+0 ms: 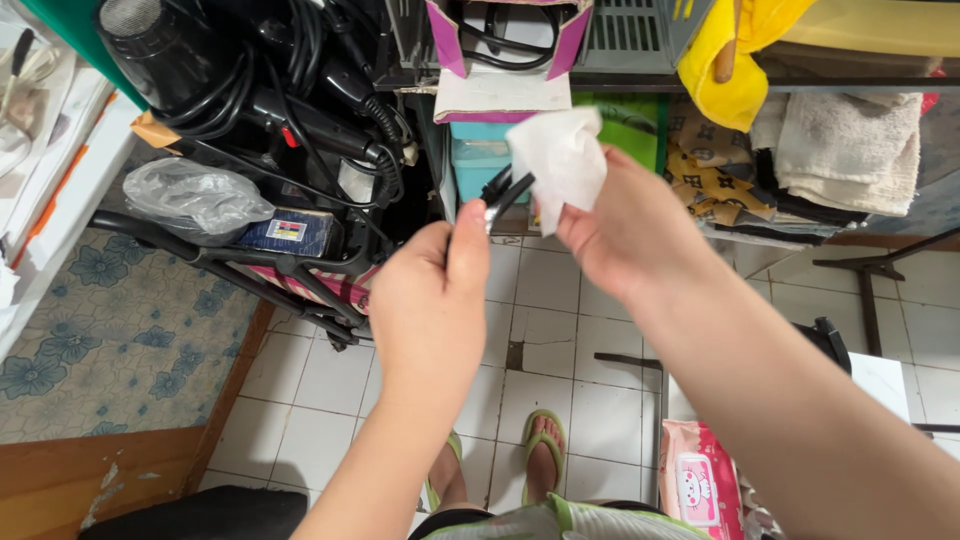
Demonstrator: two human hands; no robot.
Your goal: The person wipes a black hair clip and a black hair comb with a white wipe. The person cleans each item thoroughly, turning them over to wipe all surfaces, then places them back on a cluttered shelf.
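My left hand (432,300) pinches a small dark tool with a shiny metal part (497,195), held up at chest height. My right hand (625,230) grips a crumpled white wipe (560,155) and presses it against the tool's dark end. Both hands hover over the white tiled floor (560,340), in front of a cluttered shelf. What kind of tool it is I cannot make out.
Black hair dryers with tangled cords (300,100) fill the left shelf, beside a clear plastic bag (195,195). A purple-edged box (505,50), folded towels (850,150) and a yellow cloth (730,70) sit behind. A pink wipe packet (700,485) lies lower right. My sandalled feet (545,450) show below.
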